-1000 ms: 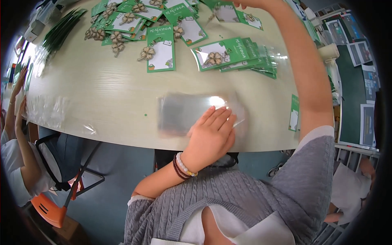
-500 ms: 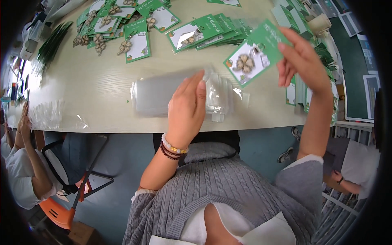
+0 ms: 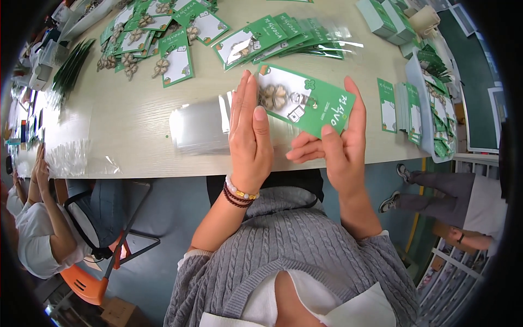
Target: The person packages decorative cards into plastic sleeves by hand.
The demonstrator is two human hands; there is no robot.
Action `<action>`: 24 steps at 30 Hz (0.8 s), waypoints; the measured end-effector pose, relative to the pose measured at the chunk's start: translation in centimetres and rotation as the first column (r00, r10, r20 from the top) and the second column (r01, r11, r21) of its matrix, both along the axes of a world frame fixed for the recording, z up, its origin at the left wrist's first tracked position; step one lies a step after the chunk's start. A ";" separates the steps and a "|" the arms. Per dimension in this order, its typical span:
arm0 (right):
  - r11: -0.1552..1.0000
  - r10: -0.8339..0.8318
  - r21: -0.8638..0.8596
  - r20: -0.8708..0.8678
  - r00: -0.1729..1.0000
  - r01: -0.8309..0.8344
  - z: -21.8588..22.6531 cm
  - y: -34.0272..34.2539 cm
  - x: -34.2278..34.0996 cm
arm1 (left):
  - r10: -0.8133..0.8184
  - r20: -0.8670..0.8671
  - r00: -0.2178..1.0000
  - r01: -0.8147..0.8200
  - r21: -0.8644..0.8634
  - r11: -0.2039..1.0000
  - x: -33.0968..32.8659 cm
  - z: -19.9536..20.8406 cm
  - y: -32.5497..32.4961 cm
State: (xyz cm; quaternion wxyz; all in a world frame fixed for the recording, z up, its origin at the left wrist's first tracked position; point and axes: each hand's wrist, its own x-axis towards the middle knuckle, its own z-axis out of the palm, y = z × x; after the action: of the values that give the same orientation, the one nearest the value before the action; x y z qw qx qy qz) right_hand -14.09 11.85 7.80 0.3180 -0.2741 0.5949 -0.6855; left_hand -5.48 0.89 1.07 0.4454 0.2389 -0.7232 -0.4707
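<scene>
My right hand (image 3: 348, 158) pinches one end of a green and white backing card (image 3: 327, 111) between thumb and fingers. A beige four-leaf-clover keychain (image 3: 273, 97) is mounted on the card's white part. The card is tilted, its clover end close to the fingers of my left hand (image 3: 250, 131). That left hand is stretched out flat over a stack of clear plastic sleeves (image 3: 199, 128) near the table's front edge, and holds nothing. My left hand and the card hide part of the stack.
Sleeved cards (image 3: 264, 35) lie fanned at the back middle, and a heap of keychain cards (image 3: 177, 57) at the back left. To the right stand card stacks (image 3: 411, 111) and a light bin (image 3: 427, 131) of cards. People work at left and stand at right.
My right hand has brought the card leftward and nearer to me, turning it so the clover end is beside my left hand. The left hand stays on the sleeves.
</scene>
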 end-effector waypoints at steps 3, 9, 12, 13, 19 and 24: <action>0.998 0.033 0.046 0.022 0.999 -0.034 0.4 0.5 -0.1 | 0.021 0.024 0.999 -0.019 -0.072 0.997 0.0 -0.2 -0.2; 0.970 0.187 0.113 0.205 0.961 -0.213 0.8 1.0 -1.9 | -0.033 0.145 0.989 0.070 -0.253 0.965 0.2 -0.5 0.1; 0.956 0.215 0.159 0.197 0.956 -0.248 1.1 0.6 -2.3 | -0.004 0.228 0.974 0.077 -0.311 0.947 0.2 -0.4 0.2; 0.945 0.240 0.171 0.213 0.947 -0.278 1.3 0.6 -2.7 | -0.014 0.251 0.968 0.093 -0.309 0.947 0.3 -0.4 0.1; 0.937 0.273 0.163 0.205 0.940 -0.308 1.2 0.4 -3.5 | -0.081 0.230 0.970 0.126 -0.191 0.973 0.7 0.2 -0.2; 0.915 0.327 0.163 0.240 0.914 -0.370 0.6 0.1 -4.2 | -0.043 0.325 0.945 0.142 -0.286 0.947 0.7 0.1 0.0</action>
State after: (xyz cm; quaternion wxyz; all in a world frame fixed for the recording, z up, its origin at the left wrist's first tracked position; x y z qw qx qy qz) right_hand -18.32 11.91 8.41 0.5226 -0.2689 0.5668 -0.5774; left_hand -4.80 0.92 1.21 0.3329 0.2043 -0.8596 -0.3295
